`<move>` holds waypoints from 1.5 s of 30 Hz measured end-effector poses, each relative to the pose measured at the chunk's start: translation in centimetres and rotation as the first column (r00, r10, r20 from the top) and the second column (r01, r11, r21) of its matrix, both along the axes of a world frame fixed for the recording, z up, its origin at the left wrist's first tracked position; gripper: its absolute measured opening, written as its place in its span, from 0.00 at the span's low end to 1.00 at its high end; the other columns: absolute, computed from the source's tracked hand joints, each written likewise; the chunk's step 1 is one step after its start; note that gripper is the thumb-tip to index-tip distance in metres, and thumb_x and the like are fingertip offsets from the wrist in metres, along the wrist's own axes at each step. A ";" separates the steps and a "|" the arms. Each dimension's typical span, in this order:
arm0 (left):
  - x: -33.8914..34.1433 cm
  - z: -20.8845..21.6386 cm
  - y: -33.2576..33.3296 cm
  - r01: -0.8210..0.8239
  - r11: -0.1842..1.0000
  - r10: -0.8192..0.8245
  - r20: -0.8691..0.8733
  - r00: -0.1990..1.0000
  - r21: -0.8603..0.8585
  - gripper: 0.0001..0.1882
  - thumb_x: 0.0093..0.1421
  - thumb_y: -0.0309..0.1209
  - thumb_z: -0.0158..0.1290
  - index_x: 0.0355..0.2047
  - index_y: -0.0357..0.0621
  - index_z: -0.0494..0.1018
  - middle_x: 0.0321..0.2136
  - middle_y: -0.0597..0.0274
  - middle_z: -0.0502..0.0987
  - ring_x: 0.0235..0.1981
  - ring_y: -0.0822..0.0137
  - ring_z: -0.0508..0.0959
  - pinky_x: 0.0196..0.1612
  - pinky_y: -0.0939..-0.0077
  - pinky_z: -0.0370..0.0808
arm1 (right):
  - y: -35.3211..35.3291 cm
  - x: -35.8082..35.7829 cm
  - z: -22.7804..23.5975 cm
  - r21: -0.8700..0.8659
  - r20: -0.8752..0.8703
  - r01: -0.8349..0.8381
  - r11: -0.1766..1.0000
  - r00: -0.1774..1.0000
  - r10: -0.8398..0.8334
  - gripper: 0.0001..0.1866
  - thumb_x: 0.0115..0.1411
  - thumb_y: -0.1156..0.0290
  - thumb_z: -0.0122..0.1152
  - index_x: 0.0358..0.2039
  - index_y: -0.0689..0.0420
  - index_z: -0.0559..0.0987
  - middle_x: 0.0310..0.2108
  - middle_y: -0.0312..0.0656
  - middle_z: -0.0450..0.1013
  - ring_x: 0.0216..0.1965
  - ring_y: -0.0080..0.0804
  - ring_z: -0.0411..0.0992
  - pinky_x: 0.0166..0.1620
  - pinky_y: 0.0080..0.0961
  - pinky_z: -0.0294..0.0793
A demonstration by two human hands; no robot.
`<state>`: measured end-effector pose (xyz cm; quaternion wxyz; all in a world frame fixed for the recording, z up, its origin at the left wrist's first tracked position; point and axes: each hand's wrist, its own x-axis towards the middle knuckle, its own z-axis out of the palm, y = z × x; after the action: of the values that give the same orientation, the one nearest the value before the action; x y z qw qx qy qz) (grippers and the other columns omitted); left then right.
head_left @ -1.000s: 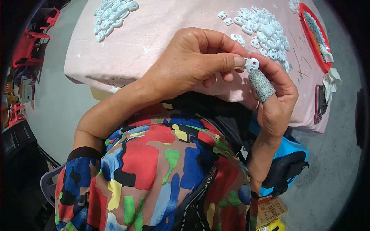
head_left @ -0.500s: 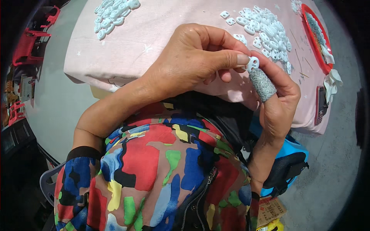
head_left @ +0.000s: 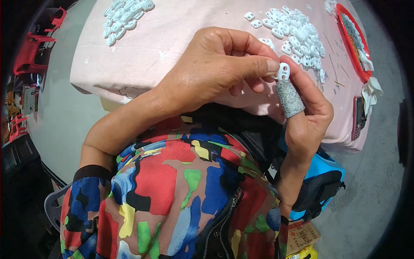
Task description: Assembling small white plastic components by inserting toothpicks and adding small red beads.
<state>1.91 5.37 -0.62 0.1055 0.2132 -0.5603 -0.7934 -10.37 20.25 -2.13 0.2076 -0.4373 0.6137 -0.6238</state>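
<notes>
Between my two hands, above the table's near edge, is a small white plastic piece (head_left: 283, 71) with two holes, like a cord lock. My left hand (head_left: 224, 64) pinches its left side between thumb and fingers. On the other side my right hand (head_left: 308, 99) grips the same piece, its thumb wearing a grey speckled knitted sleeve (head_left: 290, 99) and its index finger behind. Just beyond my hands lies a loose pile of similar white pieces (head_left: 302, 36). A second pile (head_left: 123, 19) sits at the far left of the table.
A pale pink cloth (head_left: 142, 60) covers the table. At the right edge are a red tray (head_left: 364, 71) with grey material, thin sticks (head_left: 334, 67), a dark keypad phone (head_left: 357, 116) and a crumpled white cloth (head_left: 371, 93). Below right stands a blue-and-black bag (head_left: 321, 185); red chairs (head_left: 32, 54) are at left.
My right hand has shifted slightly left, and its sleeved thumb stands more upright under the white piece. My left hand keeps its pinch almost in place.
</notes>
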 end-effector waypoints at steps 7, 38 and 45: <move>-0.4 -0.8 0.2 -0.015 1.000 0.015 -0.007 1.000 0.015 0.10 0.61 0.33 0.59 0.39 0.40 0.77 0.28 0.67 0.79 0.22 0.84 0.73 0.24 0.91 0.71 | -0.6 1.2 -0.9 -0.019 -0.127 0.148 0.989 0.981 -0.149 0.24 0.51 0.85 0.64 0.50 0.64 0.78 0.34 0.32 0.71 0.30 0.13 0.66 0.32 0.08 0.64; -0.5 -0.2 0.9 -0.006 0.998 0.004 0.031 0.999 0.060 0.11 0.62 0.38 0.58 0.35 0.41 0.77 0.25 0.73 0.75 0.21 0.86 0.70 0.24 0.90 0.70 | -1.1 0.4 -1.2 -0.087 -0.523 0.233 0.969 0.817 -0.243 0.26 0.42 0.80 0.68 0.46 0.61 0.81 0.26 0.41 0.72 0.27 0.32 0.71 0.31 0.23 0.71; -0.8 -0.7 -0.2 0.096 0.995 -0.096 0.015 0.995 -0.005 0.11 0.62 0.38 0.58 0.35 0.42 0.78 0.23 0.72 0.76 0.19 0.85 0.70 0.21 0.92 0.68 | -0.7 -0.6 -0.7 -0.083 -0.592 0.156 0.984 0.787 -0.174 0.25 0.41 0.81 0.67 0.45 0.61 0.81 0.27 0.41 0.72 0.27 0.34 0.71 0.32 0.26 0.71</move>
<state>1.13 5.21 -1.28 0.0635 0.1917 -0.5728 -0.7944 -10.95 19.51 -2.84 -0.0578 -0.5589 0.6744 -0.4791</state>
